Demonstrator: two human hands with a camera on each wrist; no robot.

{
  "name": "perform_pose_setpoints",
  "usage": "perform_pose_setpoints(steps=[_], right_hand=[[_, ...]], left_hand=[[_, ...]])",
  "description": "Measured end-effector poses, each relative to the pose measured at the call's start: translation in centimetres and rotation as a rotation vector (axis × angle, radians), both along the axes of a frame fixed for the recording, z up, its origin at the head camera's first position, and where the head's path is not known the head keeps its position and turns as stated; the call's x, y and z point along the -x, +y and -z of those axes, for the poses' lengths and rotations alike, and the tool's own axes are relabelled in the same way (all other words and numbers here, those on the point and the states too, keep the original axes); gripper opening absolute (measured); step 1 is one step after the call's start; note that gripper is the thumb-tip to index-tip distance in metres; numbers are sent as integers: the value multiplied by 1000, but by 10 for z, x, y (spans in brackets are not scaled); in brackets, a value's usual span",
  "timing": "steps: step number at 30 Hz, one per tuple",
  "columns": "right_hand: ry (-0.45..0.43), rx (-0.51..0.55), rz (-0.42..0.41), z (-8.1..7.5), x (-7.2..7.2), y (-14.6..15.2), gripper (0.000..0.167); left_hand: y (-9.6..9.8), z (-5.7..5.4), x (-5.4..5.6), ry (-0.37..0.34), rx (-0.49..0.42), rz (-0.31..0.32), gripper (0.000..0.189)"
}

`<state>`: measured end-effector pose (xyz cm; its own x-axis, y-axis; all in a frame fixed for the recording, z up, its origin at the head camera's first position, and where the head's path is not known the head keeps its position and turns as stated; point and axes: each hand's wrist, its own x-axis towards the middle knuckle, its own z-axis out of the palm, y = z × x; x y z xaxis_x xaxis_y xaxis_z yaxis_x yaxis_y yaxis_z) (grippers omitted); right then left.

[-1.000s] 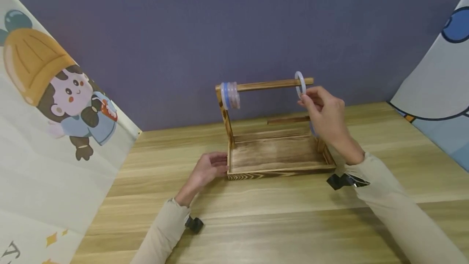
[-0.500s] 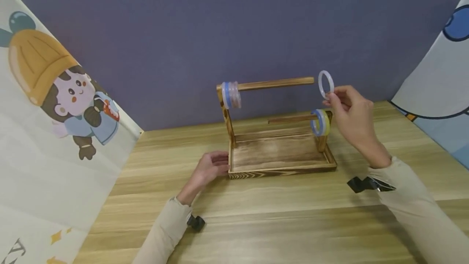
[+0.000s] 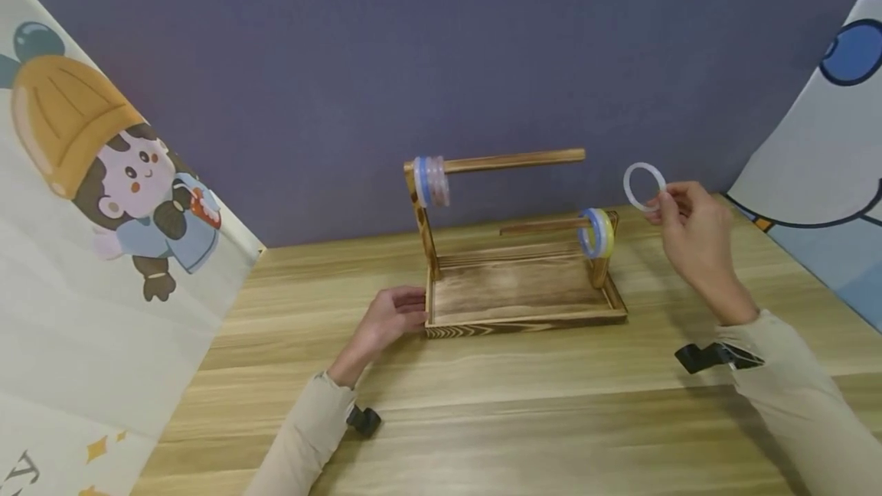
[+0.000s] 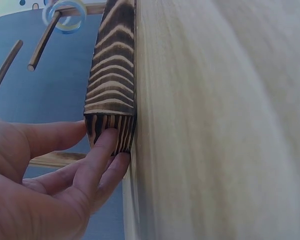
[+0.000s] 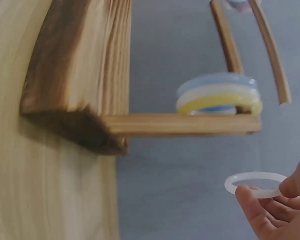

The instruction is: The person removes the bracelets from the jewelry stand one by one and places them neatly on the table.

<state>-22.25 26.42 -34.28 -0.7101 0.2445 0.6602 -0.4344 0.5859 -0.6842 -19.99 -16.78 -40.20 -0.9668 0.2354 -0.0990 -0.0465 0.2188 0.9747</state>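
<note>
My right hand (image 3: 699, 239) pinches a white bangle (image 3: 628, 184) by its lower edge, to the right of a brown wooden bangle stand (image 3: 524, 323). In the right wrist view the thumb and fingers meet the bangle's rim (image 5: 255, 175). My left hand (image 3: 389, 318) rests its fingertips against the left end of the stand's tray, fingers fairly straight, as the left wrist view shows on the striped wood (image 4: 110, 75). Several bangles (image 3: 432, 181), white, blue and pinkish, hang at the left of the upper rod. Blue, white and yellow bangles (image 3: 596, 233) hang at the right of the lower rod.
The upper rod (image 3: 517, 161) has its free end pointing right; the lower rod (image 3: 537, 226) points left. The stand sits on a wood-grain table (image 3: 482, 419) before a dark blue-grey wall (image 3: 482, 44). Cartoon-printed panels (image 3: 103, 174) flank both sides.
My right hand has drawn the white bangle off the free end of the upper rod, then moved right and slightly down with it. My left hand has stayed at the tray's end.
</note>
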Motion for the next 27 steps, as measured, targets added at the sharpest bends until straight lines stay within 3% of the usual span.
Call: perform_pose_setpoints(steps=[7,15,20,27], right_hand=[[-81,-122,77,17,9,17,29],[-143,-177,88,34,19,31,28],[-250,-168,30,44,22,41,31],[-445,-13,-127,63,27,55,37]], left_hand=[[1,3,2,1,5,6,48],[-2,3,2,-11,-1,23,48],[-4,4,2,-5,6,34,48],[-3,4,3,0,16,31,48]])
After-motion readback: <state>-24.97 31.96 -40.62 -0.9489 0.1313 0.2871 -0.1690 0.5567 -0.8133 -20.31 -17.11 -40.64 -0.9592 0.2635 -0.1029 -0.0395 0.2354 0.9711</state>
